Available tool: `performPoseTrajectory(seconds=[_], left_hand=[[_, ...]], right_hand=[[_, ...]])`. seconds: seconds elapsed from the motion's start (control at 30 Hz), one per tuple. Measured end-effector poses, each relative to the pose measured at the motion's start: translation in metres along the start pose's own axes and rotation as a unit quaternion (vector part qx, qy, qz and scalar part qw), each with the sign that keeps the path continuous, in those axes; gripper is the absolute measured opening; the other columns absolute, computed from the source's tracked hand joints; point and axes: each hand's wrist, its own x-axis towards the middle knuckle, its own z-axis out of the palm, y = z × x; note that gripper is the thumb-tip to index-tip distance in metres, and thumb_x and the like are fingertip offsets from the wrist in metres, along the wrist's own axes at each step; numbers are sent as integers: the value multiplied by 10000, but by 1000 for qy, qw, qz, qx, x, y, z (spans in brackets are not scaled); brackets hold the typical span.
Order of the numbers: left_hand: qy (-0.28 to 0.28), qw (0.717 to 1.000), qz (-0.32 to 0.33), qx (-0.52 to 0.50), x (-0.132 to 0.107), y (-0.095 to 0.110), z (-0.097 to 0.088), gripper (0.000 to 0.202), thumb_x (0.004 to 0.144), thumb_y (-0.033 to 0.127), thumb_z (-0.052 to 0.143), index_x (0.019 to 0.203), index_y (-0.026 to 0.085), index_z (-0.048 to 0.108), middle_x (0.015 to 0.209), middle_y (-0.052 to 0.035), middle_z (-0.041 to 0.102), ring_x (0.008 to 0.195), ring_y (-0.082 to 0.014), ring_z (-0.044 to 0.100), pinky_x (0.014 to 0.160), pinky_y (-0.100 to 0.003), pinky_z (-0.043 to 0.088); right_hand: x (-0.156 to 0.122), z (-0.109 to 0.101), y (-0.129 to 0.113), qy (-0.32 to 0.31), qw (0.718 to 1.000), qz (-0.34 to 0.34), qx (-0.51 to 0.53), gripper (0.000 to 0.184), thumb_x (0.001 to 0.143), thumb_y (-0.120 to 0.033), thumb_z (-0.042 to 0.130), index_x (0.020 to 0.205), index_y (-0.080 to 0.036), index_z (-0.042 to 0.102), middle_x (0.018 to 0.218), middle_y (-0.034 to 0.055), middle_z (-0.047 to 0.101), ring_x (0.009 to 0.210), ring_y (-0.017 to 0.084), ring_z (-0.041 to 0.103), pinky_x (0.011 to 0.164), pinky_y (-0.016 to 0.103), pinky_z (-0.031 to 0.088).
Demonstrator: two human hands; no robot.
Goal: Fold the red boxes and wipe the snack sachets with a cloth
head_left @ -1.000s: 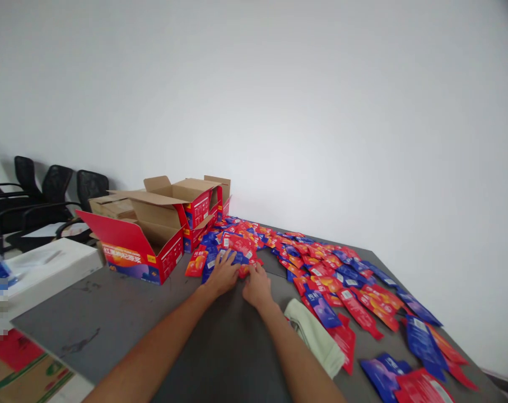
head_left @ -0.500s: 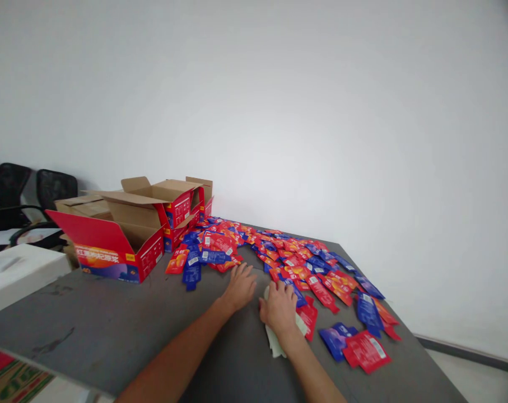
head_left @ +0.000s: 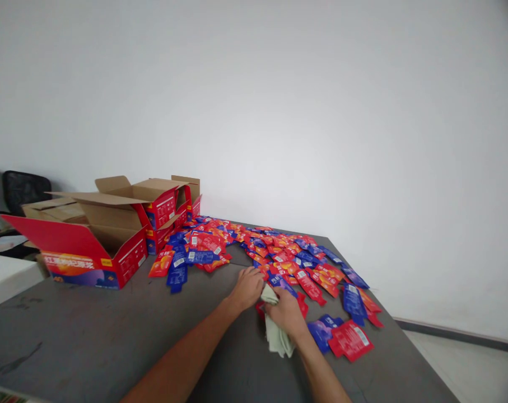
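My right hand [head_left: 286, 311] is closed around a bunched pale green cloth [head_left: 278, 337], which hangs below the fingers over the table. Just left of it, my left hand [head_left: 247, 289] has its fingers curled at the near edge of the pouch pile; what they hold, if anything, is hidden. A bit of a red pouch [head_left: 260, 309] shows between the two hands, and I cannot tell which hand touches it. Close by on the right lie a blue pouch [head_left: 323, 332] and a red pouch with a white label [head_left: 352, 340].
Many red, orange and blue pouches [head_left: 279, 252] spread over the back and right of the grey table [head_left: 89, 336]. Open red cartons [head_left: 130, 258] stand at the left, near a white foam block [head_left: 10, 277]. Behind are black chairs [head_left: 26, 190] and a white wall.
My left hand has moved right, closer to my right hand, and its fingers have curled. My right hand, earlier flat over the cloth, now grips it. The view has turned slightly right.
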Motion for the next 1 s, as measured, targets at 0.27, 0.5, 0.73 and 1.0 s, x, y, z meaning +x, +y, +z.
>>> performPoseTrajectory(seconds=[0.27, 0.5, 0.73, 1.0], left_hand=[[-38, 996, -77, -31, 3, 19, 11, 265, 914, 381, 478, 959, 222, 685, 1019, -99, 712, 1032, -272, 604, 929, -401, 395], [-88, 993, -58, -51, -14, 24, 27, 279, 773, 322, 617, 1023, 208, 665, 1044, -164, 688, 1039, -351, 603, 931, -466, 410], [-82, 945, -210, -235, -25, -11, 5, 158, 592, 223, 727, 719, 196, 637, 773, -56, 684, 804, -264, 637, 740, -346, 466], [-25, 718, -233, -655, -36, -32, -19, 360, 710, 254, 713, 1054, 162, 664, 866, -52, 696, 678, -163, 632, 662, -291, 486]], right_hand=[[33, -34, 37, 83, 991, 104, 26, 221, 769, -264, 546, 924, -220, 696, 904, 77, 753, 823, 216, 693, 679, 272, 477], [44, -5, 32, 75, 994, 74, 31, 252, 807, -292, 529, 966, -197, 700, 940, 91, 749, 839, 220, 697, 715, 287, 491], [39, 17, 11, 90, 992, 6, 85, 432, 836, -285, 508, 1248, -217, 620, 1189, 64, 697, 1068, 209, 654, 940, 322, 492], [22, 30, -1, 109, 978, -146, 99, 560, 859, -217, 468, 1419, -229, 494, 1408, 78, 565, 1305, 238, 510, 1114, 414, 400]])
